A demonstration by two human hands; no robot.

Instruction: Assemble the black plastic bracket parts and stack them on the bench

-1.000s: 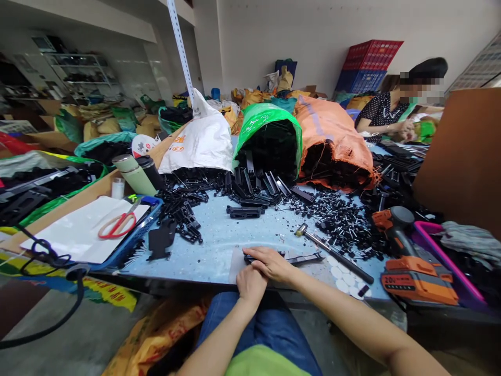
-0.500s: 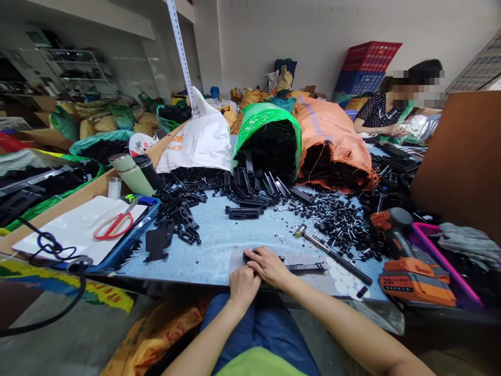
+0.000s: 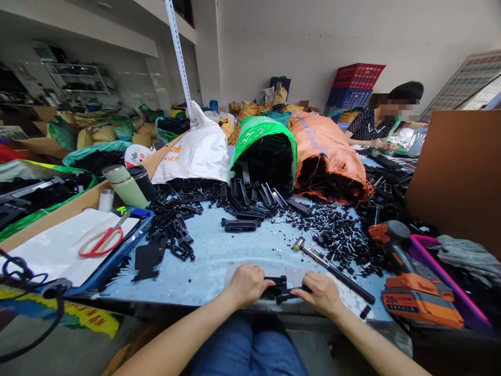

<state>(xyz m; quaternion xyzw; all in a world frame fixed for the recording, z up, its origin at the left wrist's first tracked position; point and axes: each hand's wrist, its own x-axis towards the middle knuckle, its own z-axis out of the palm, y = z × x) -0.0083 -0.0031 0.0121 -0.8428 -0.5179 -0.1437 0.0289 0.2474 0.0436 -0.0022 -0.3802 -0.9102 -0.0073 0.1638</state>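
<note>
At the near edge of the blue table, a long black plastic part (image 3: pixel 279 288) stretches between both hands. My left hand (image 3: pixel 248 285) is closed round its left end, thumb pointing inward. On the other end, my right hand (image 3: pixel 323 293) is closed with its thumb pressed along the part. The fingers cover both ends, so I cannot tell whether it is one piece or two joined ones. A hammer (image 3: pixel 332 269) lies just beyond my right hand, its head pointing away to the left.
An orange cordless drill (image 3: pixel 418 297) and a pink-rimmed bin (image 3: pixel 450 277) are at the right. Loose pins and small black pieces (image 3: pixel 340 235) lie before white, green and orange sacks (image 3: pixel 329 151). Red scissors (image 3: pixel 102 241) rest on paper at left. A co-worker (image 3: pixel 371 125) sits at back right.
My hands were close together over the black part; now they are apart, one at each end. The right hand has moved right. The camera view has shifted slightly.
</note>
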